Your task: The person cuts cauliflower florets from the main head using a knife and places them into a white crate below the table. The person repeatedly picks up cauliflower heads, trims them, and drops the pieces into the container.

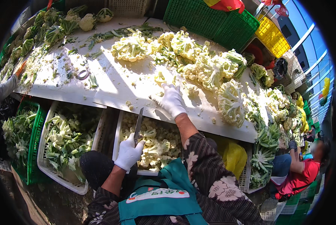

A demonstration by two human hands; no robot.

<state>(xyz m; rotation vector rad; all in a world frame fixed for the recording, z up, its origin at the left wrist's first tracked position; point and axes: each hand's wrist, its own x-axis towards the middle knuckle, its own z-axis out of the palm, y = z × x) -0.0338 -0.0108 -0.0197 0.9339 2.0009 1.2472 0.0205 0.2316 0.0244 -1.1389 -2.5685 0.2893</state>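
Note:
My left hand [129,153], in a white glove, grips a knife [139,122] with its blade pointing up and away from me. Below that hand and to its right, a white crate [116,140] holds cut cauliflower florets [156,150]. My right hand [170,101], also gloved in white, reaches over the white tabletop [114,84] with fingers spread. Just beyond its fingertips lies a small cauliflower piece [159,77]; whether they touch is unclear. A pile of cauliflower heads [210,69] lies ahead and to the right, with one large head [232,102] near the table edge.
A roll of tape [83,74] lies on the left of the table. Leaf trimmings fill a white crate [41,157] and a green crate [34,146]. Another person's arm [9,84] shows at far left; a person in red [300,174] sits at right. Green crates [196,19] stand behind.

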